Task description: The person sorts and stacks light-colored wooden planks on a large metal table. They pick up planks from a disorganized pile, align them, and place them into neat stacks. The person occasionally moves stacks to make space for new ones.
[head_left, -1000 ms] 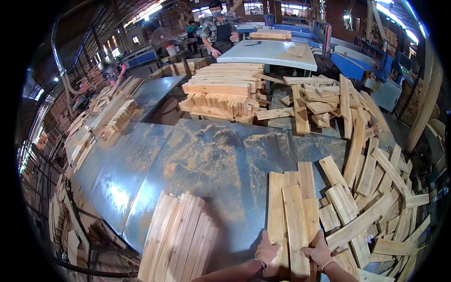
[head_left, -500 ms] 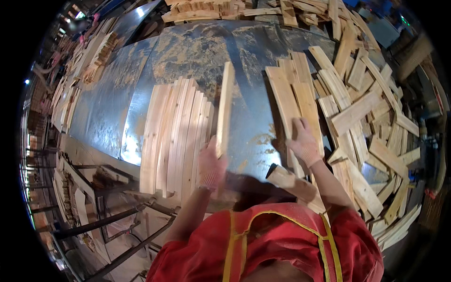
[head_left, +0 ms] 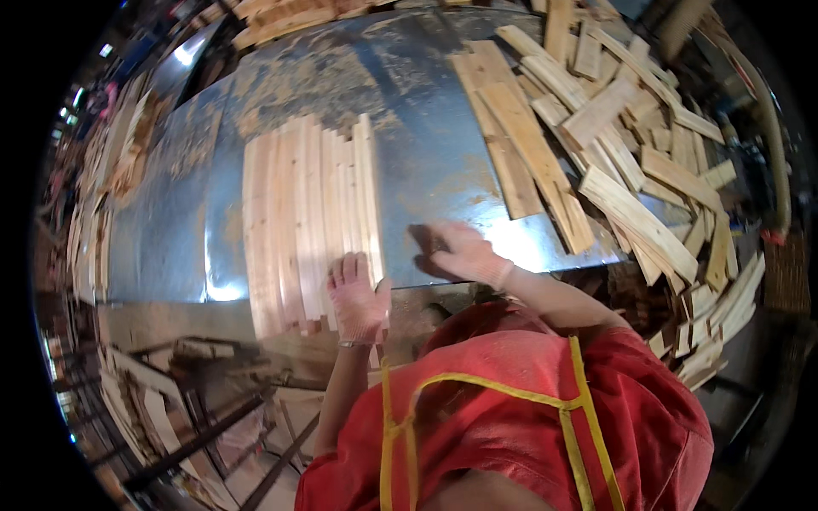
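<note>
Your left grip (head_left: 358,307) lies flat, fingers extended, on the near right end of the row of boards (head_left: 294,204), touching it and not closed round any single piece. Your right grip (head_left: 467,251) is blurred; its fingers appear extended, nothing shows in it, and it is just right of the row, by the near edge of the worktop (head_left: 417,162).

The worktop is dark, smooth sheet metal with bright reflections and a visible seam; tan sawdust (head_left: 290,72) lies in uneven patches towards its far side.

The row stands left of centre on the worktop. Its boards are straight, pale, pinkish-tan wood, packed side by side, with fine grain and some small dark knots. Their far ends form a stepped line; their near ends project past the worktop's edge.

To your right, yellower loose boards (head_left: 503,140) lie aslant and overlapping. Beyond them is a tangled heap of boards (head_left: 652,153), crossing at many angles. Another stack of boards (head_left: 128,149) stands at the far left.
</note>
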`<action>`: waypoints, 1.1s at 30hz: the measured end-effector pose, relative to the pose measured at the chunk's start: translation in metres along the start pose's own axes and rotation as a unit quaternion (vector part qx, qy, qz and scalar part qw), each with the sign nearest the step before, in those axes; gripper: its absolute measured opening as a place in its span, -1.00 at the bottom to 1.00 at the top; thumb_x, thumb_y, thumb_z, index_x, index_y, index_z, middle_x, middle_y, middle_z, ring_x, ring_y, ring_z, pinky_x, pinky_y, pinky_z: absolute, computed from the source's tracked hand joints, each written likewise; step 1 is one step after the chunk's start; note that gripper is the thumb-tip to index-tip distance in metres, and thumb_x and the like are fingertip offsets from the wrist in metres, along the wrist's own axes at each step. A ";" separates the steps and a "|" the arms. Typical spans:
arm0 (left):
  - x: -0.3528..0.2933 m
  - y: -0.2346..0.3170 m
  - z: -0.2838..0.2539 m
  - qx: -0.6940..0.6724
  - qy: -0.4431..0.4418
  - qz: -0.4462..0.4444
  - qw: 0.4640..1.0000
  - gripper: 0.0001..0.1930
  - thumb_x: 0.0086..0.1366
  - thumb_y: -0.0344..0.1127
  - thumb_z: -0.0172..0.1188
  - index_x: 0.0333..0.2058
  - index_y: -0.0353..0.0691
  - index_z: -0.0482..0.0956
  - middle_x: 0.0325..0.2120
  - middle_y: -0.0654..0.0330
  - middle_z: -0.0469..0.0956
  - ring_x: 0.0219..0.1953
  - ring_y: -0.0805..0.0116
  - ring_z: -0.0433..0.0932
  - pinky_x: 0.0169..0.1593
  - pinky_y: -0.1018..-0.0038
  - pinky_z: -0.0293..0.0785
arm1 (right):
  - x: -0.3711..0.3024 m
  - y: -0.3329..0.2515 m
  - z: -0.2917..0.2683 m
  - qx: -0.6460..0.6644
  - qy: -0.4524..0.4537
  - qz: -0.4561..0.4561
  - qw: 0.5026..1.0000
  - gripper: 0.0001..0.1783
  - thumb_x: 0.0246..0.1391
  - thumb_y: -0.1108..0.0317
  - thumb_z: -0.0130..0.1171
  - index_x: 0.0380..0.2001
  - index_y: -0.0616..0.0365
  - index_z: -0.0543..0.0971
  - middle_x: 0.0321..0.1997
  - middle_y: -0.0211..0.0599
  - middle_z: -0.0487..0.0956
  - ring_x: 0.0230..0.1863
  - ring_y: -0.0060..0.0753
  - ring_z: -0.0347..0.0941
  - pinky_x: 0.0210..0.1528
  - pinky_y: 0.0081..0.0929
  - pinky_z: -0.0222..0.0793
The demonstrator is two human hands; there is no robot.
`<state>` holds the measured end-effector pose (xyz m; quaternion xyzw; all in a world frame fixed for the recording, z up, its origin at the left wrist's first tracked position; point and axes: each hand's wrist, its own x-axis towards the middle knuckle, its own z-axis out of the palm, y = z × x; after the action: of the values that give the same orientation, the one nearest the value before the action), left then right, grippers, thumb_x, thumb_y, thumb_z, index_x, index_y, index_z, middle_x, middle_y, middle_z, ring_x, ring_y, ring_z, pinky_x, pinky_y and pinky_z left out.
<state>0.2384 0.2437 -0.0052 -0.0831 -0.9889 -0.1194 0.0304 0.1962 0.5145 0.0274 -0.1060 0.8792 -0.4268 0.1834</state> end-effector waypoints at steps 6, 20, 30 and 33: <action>0.012 0.007 -0.006 0.028 -0.035 0.014 0.999 -0.26 0.18 -0.02 0.43 0.27 -0.27 0.48 0.29 -0.03 0.41 0.39 -0.08 0.30 0.44 -0.05 0.20 | -0.066 0.166 -0.105 -0.332 0.235 0.212 0.889 0.09 -0.03 -0.04 0.46 0.52 0.10 0.25 0.48 0.17 0.35 0.53 0.21 0.22 0.59 0.02 0.08; 0.083 0.152 0.050 -0.715 -0.160 -0.300 0.610 -0.60 0.49 -0.18 0.23 0.15 -0.31 0.58 -0.09 0.27 0.64 -0.09 0.43 0.63 0.04 0.46 0.58 | 0.023 0.128 -0.134 0.053 0.120 0.070 0.989 -0.29 0.20 -0.08 0.24 0.23 0.26 0.55 0.39 0.16 0.50 0.45 0.23 0.34 0.51 -0.01 0.21; 0.065 0.084 0.031 0.162 -0.012 -0.215 0.963 -0.28 0.40 -0.05 0.24 0.45 -0.15 0.31 0.47 0.01 0.27 0.49 -0.01 0.23 0.44 0.01 0.23 | 0.088 0.198 -0.188 0.027 0.314 0.322 0.893 -0.17 -0.02 0.16 0.45 0.33 0.10 0.41 0.16 0.20 0.61 0.12 0.18 0.61 0.17 -0.05 0.55; 0.063 0.086 0.025 0.133 -0.016 -0.167 0.977 -0.42 0.40 -0.13 0.23 0.31 -0.25 0.45 0.37 -0.07 0.39 0.40 -0.12 0.33 0.38 0.02 0.33 | 0.047 0.131 -0.164 0.252 0.223 0.186 0.923 -0.24 -0.11 0.23 0.46 0.22 0.26 0.55 -0.02 0.15 0.72 0.02 -0.07 0.70 0.10 -0.23 0.61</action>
<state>0.1900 0.3423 -0.0044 0.0863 -0.9962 0.0111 0.0054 0.0815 0.6953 0.0063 0.2071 0.7647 -0.6049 0.0799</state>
